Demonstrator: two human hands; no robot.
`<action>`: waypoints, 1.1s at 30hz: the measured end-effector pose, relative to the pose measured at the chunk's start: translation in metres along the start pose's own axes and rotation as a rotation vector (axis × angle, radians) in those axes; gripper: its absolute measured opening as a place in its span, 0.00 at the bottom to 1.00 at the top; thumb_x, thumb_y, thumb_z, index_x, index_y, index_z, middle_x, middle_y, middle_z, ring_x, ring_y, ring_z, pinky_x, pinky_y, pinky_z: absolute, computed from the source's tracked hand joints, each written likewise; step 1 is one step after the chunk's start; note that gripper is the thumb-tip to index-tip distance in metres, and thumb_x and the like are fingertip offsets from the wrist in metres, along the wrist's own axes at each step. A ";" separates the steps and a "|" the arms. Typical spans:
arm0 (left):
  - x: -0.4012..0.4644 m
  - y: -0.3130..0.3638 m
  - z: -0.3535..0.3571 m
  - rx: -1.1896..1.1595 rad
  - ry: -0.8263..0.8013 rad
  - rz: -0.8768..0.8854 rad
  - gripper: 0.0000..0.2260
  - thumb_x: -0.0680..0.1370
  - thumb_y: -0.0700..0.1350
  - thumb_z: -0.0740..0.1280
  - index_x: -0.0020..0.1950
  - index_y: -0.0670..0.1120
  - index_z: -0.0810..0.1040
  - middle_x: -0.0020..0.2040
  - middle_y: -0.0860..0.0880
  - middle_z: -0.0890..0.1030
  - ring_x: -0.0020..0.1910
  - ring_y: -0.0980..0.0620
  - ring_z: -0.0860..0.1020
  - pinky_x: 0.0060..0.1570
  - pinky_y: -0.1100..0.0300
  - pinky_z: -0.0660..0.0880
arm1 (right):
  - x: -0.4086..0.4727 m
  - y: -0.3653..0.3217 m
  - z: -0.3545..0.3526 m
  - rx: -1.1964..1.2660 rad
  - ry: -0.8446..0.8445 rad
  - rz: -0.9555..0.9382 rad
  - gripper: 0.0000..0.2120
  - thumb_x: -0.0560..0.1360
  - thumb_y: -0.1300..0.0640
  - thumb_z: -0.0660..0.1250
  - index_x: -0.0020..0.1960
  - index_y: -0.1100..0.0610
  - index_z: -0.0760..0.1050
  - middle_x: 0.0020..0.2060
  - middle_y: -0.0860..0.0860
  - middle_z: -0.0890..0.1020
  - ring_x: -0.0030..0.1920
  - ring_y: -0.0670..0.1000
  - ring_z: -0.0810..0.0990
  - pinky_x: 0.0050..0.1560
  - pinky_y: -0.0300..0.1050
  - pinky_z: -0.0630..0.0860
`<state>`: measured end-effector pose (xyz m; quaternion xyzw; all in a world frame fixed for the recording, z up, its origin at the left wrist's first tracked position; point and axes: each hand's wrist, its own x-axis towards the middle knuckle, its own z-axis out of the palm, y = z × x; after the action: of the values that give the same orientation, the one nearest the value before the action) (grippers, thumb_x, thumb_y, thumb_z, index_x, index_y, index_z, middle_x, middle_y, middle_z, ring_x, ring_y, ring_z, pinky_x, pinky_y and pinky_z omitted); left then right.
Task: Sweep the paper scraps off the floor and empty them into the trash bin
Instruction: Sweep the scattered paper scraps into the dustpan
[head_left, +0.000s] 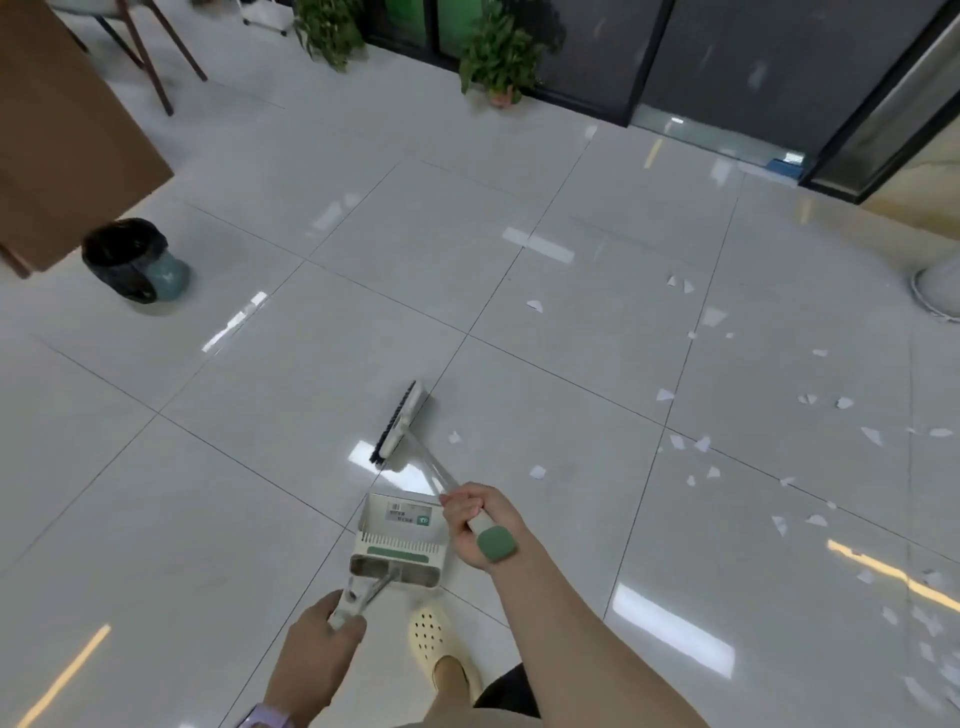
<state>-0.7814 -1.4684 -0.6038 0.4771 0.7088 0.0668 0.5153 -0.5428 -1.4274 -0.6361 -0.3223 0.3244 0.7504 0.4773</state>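
Looking down from the head view, the right hand is wrapped around the broom handle near its green end cap, and the left hand is closed on the dustpan handle. Both hands are full, fingers curled tight around their tools.

The broom's long axis runs from the right hand forward and to the left, with its head resting on or just above the floor, bristles facing left. That puts the bristle side away from most of the scraps. The dustpan sits just in front of the person's shoe, its open mouth pointing forward, toward the broom head.

The scraps lie mostly to the right of both hands, strewn from the middle right of the floor down to the lower right corner. A couple of pieces lie near the broom head on its right side. The right hand is the nearer one to them, so my guess is the broom has to swing out to the right and draw the scraps back leftward toward the dustpan.

The bin, lined with a black bag, stands well apart at the far left, beside a brown desk. No scraps show in the dustpan, so the sweeping looks barely begun.
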 end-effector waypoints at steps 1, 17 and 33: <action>0.006 0.000 -0.008 -0.014 0.012 -0.019 0.04 0.68 0.43 0.66 0.39 0.48 0.79 0.23 0.50 0.71 0.24 0.49 0.66 0.28 0.59 0.65 | 0.002 -0.001 0.000 0.029 0.032 -0.004 0.12 0.75 0.71 0.62 0.57 0.64 0.67 0.24 0.51 0.68 0.17 0.46 0.68 0.17 0.36 0.69; 0.072 0.069 0.037 -0.037 -0.136 -0.067 0.18 0.74 0.39 0.65 0.64 0.46 0.74 0.26 0.47 0.68 0.24 0.49 0.64 0.26 0.62 0.62 | -0.102 -0.057 -0.093 -0.044 0.444 -0.195 0.05 0.75 0.71 0.62 0.43 0.63 0.73 0.28 0.49 0.68 0.17 0.45 0.65 0.16 0.34 0.67; 0.035 0.180 0.209 0.037 -0.209 0.003 0.06 0.76 0.35 0.62 0.40 0.41 0.73 0.26 0.45 0.66 0.23 0.51 0.60 0.27 0.62 0.61 | -0.207 -0.275 -0.212 -0.299 0.942 -0.452 0.04 0.72 0.67 0.61 0.45 0.62 0.72 0.32 0.55 0.74 0.28 0.53 0.72 0.27 0.39 0.69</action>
<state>-0.5071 -1.4287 -0.6181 0.4917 0.6516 0.0043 0.5776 -0.1819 -1.6091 -0.6440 -0.7498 0.3155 0.4412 0.3789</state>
